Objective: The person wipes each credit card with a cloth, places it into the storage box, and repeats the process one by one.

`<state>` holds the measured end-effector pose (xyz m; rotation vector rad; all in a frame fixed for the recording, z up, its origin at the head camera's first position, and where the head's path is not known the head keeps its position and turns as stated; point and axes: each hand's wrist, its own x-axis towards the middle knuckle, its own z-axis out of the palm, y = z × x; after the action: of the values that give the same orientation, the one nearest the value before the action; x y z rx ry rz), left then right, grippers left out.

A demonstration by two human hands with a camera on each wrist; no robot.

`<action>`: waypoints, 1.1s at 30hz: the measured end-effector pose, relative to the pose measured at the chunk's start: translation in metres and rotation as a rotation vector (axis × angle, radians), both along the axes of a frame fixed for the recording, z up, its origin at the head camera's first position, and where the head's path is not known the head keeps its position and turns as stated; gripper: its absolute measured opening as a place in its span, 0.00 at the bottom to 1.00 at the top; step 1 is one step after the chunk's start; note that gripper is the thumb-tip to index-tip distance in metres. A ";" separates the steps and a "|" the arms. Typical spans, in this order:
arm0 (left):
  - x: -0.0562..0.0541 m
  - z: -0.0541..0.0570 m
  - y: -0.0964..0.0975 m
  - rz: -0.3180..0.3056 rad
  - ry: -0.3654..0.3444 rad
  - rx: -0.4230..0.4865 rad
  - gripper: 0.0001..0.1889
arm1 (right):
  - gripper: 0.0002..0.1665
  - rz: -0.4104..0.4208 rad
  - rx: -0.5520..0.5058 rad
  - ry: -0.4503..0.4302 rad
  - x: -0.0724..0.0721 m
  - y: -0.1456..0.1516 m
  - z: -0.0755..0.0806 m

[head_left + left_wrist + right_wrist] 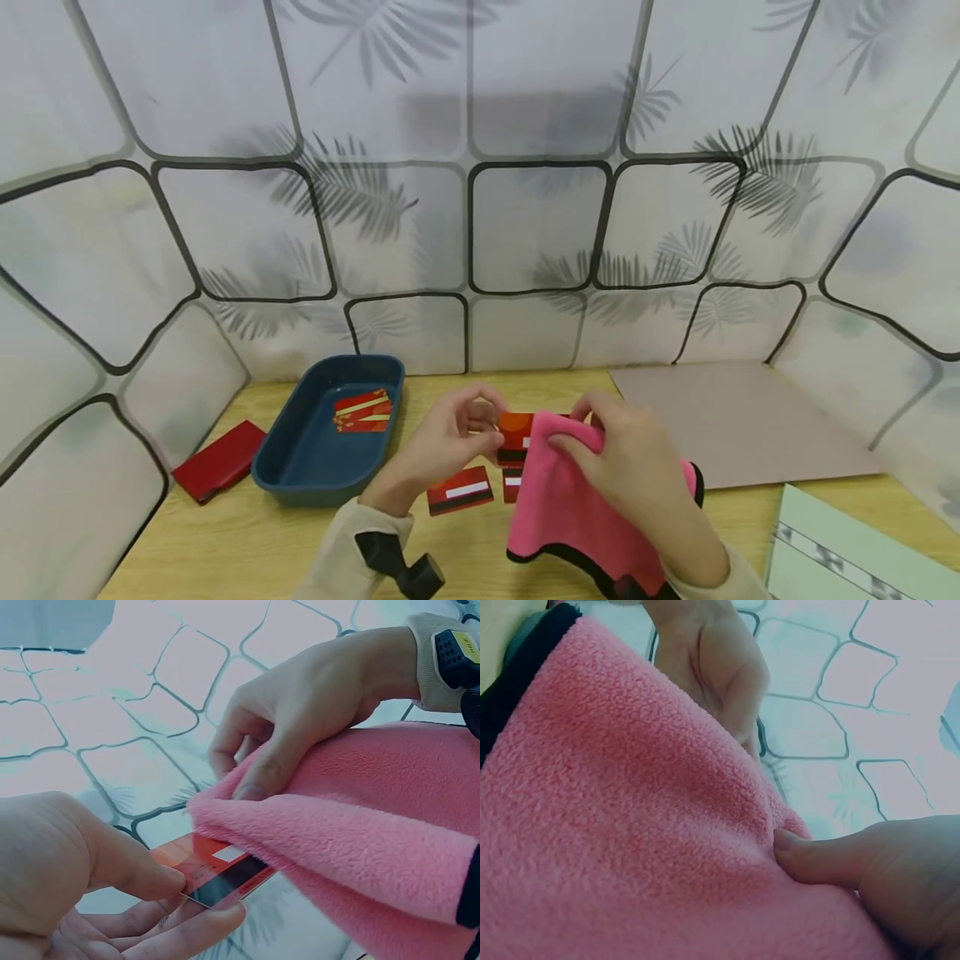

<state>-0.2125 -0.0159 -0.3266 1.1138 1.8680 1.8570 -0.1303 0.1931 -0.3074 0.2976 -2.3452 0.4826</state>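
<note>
Between thumb and fingers, my left hand (pixel 457 429) pinches a red card (pixel 514 433) with a dark stripe and a white strip by its edge. A pink fleecy cloth (pixel 558 492) with black edging is folded over the card's other end, where my right hand (pixel 630 454) grips it. In the left wrist view the card (pixel 225 870) runs in under the cloth (pixel 352 832). The right thumb presses the cloth in the right wrist view, and the card is hidden there. Below the hands, another red card (pixel 461 491) lies on the table, with a further card (pixel 512 485) partly behind the cloth.
On the left a blue tray (pixel 327 487) holds several red and gold cards (pixel 363 412). Beside it lies a dark red wallet-like case (pixel 219 460). A grey-pink board (pixel 742 421) is at the back right, and a pale green box-like item (pixel 847 550) at the front right.
</note>
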 end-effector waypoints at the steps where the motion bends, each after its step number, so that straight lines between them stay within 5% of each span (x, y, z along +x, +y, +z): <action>1: 0.000 0.000 -0.001 -0.004 0.003 0.005 0.11 | 0.20 -0.005 -0.006 -0.011 0.000 0.002 0.000; 10: -0.005 0.003 -0.005 0.029 0.006 -0.007 0.12 | 0.18 -0.096 0.002 -0.095 -0.001 0.020 0.007; 16: -0.008 0.002 -0.007 0.089 -0.012 0.012 0.13 | 0.18 -0.211 0.029 -0.029 -0.002 0.040 0.012; 22: -0.007 0.002 -0.009 0.199 -0.023 0.005 0.15 | 0.17 -0.181 0.028 0.006 -0.005 0.043 0.010; 33: -0.007 0.003 -0.007 0.248 -0.068 0.036 0.13 | 0.16 -0.197 -0.004 -0.165 -0.002 0.036 0.012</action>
<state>-0.2197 -0.0233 -0.3231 0.8486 2.0180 2.0396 -0.1322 0.2291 -0.2955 0.0239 -2.5007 0.4288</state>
